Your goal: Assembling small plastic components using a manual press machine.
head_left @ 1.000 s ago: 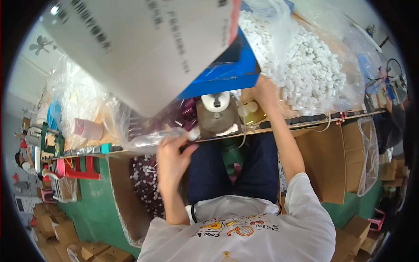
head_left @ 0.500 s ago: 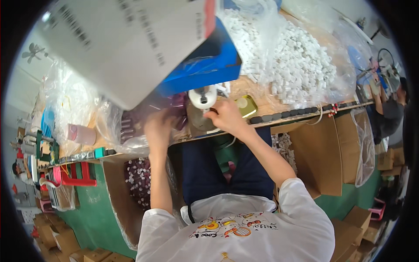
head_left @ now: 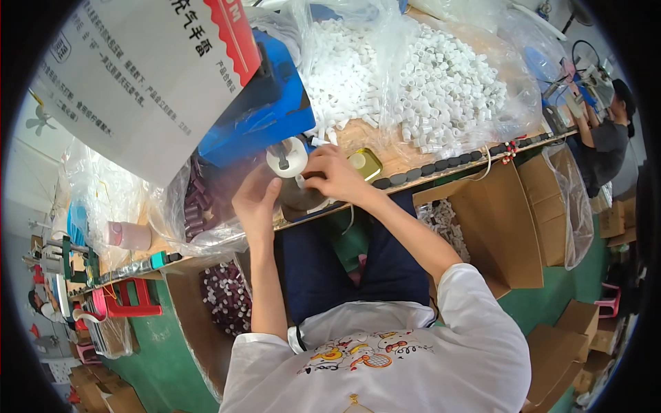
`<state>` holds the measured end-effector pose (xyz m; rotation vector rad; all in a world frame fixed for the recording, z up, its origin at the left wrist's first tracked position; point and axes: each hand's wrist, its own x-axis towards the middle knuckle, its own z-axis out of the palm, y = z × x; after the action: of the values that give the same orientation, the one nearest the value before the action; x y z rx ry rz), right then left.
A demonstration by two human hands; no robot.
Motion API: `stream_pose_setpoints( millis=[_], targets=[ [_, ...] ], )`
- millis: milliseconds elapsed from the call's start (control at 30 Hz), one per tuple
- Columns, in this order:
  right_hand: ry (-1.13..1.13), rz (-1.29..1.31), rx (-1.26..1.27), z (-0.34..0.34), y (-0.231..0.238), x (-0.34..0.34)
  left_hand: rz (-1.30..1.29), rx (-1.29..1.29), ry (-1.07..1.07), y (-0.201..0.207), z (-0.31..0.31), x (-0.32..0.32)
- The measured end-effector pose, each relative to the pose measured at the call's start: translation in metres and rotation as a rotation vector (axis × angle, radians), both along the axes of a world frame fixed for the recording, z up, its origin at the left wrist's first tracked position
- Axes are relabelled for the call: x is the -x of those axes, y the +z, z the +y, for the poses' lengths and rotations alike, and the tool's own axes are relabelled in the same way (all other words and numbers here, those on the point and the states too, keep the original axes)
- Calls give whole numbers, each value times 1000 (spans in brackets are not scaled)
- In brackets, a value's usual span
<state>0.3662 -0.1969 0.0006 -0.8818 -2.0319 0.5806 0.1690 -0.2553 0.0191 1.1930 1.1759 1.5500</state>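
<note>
My right hand (head_left: 339,175) pinches a small white plastic piece (head_left: 301,181) just below a round white machine part (head_left: 287,160). To the left of that part, my left hand (head_left: 256,203) is raised with its fingers curled and its thumb upward; what they hold, if anything, is hidden. The round part sits at the front of a blue machine (head_left: 296,110). Dark purple tube-like pieces (head_left: 197,206) lie in clear plastic left of my left hand. A large heap of small white plastic caps (head_left: 451,89) spreads over the table behind my right hand.
A printed paper sheet (head_left: 148,89) covers much of the upper left. A yellow-green tin (head_left: 365,164) stands by the table edge. Below are open cartons with white pieces (head_left: 441,220) and purple-and-white pieces (head_left: 226,296). A pink bottle (head_left: 129,235) is at left; another person (head_left: 609,141) sits at far right.
My left hand has come from the purple pieces to beside the round machine part. My right hand now pinches a visible white piece. The view has shifted, so the sheet and machine sit further left.
</note>
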Motion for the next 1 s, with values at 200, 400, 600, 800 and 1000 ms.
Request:
stream_pose_setpoints(
  millis=[200,400,600,800,1000],
  targets=[
    [-787,-638,-26,6,-10,-160,570,32,-3,-11,12,-21],
    [-545,-325,-67,6,-16,-195,659,-260,123,-20,9,-27],
    [-422,203,14,-6,-24,-120,615,-231,338,-23,2,-49],
    [-401,-9,-142,-4,-1,-63,709,-240,418,-28,3,-53],
    [-155,497,238,-24,19,3,643,-111,526,-32,8,-68]
  ],
)
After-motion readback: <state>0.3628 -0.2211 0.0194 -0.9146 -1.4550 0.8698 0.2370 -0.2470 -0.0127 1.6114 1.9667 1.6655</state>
